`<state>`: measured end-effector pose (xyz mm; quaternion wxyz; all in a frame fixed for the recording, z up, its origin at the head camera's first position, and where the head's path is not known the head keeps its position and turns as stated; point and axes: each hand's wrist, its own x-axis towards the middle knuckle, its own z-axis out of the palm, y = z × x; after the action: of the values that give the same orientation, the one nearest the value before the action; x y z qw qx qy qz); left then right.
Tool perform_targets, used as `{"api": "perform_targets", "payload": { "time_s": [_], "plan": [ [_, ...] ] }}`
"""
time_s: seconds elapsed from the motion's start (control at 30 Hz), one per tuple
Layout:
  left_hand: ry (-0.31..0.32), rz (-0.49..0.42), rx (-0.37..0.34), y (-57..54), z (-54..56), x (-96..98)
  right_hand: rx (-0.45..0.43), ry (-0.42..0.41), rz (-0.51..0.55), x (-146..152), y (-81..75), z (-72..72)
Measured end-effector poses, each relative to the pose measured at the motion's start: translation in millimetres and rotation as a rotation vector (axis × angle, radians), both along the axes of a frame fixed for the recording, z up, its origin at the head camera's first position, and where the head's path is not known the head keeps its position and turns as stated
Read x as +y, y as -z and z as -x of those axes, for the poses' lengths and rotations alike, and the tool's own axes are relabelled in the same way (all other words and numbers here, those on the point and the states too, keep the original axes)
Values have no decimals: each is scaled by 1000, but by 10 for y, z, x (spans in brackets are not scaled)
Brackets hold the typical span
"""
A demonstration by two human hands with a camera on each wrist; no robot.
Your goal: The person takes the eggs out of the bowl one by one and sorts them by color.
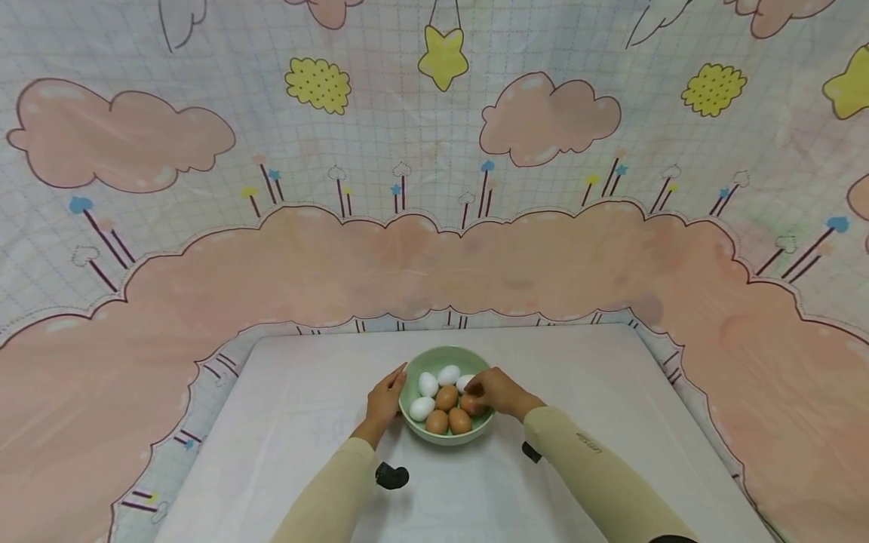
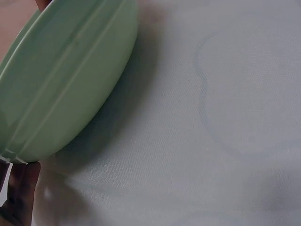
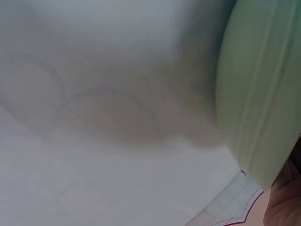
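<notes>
A light green bowl (image 1: pixel 444 439) stands on the white table with white eggs (image 1: pixel 422 409) and brown eggs (image 1: pixel 437 422) in it. My left hand (image 1: pixel 384 398) lies along the bowl's left side, its fingers fairly straight against the outer wall. In the left wrist view, fingers (image 2: pixel 22 188) touch the bowl's side near the rim. Over the bowl's right rim reaches my right hand (image 1: pixel 501 392), with bent fingers and thumb at a brown egg (image 1: pixel 470 405). A white egg (image 1: pixel 465 382) beside it is partly covered by those fingers.
The white table (image 1: pixel 305 422) extends around the bowl. Behind it hangs a cloth (image 1: pixel 434 264) printed with clouds and stars. Dark wrist devices (image 1: pixel 391 476) show under both forearms. A dark round object (image 1: pixel 672 538) appears at the bottom edge.
</notes>
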<state>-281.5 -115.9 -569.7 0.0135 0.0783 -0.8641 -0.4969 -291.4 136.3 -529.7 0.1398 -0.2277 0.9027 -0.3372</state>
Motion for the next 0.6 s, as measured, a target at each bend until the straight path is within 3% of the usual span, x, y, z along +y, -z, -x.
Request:
{"api": "perform_targets", "payload": {
  "time_s": [0.6],
  "plan": [
    [11,-19,-20,22,-6,-11,11,1,-108,-104,25,-1]
  ]
}}
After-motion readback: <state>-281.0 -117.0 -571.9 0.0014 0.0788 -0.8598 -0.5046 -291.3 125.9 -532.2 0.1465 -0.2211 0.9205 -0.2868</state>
